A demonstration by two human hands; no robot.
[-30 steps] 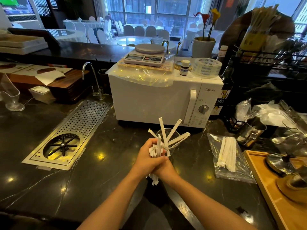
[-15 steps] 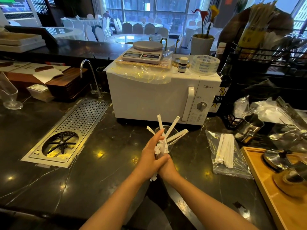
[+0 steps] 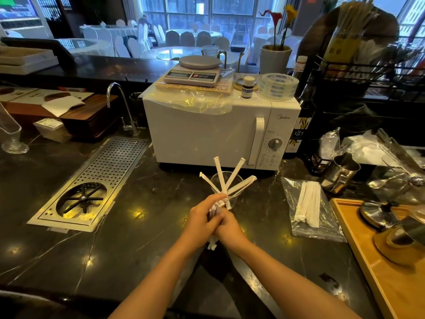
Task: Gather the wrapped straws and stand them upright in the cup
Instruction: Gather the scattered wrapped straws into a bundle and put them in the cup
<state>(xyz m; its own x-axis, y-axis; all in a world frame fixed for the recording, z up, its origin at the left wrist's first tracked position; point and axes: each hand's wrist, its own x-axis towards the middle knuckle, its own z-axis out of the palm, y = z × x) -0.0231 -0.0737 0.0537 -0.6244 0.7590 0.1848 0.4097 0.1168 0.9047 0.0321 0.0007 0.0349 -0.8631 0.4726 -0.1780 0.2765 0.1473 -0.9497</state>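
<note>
Both my hands clasp one bundle of white paper-wrapped straws (image 3: 219, 173) over the dark counter. My left hand (image 3: 203, 218) wraps the bundle from the left, and my right hand (image 3: 228, 227) presses against it from the right. The straws fan out above my fingers, and their lower ends stick out below my hands. A clear plastic cup (image 3: 236, 180) stands just behind my hands, partly hidden by the fanned straws. More wrapped straws (image 3: 308, 203) lie in a clear plastic bag (image 3: 326, 226) to the right.
A white microwave (image 3: 207, 134) stands behind the cup with a scale on top. A metal drain grate (image 3: 96, 180) and tap lie to the left. A steel pitcher (image 3: 340, 173) and a wooden tray (image 3: 368, 261) with metal ware sit at the right.
My hands with the straw bundle have shifted slightly forward toward the cup, and my left fingers have closed round the bundle again after briefly spreading.
</note>
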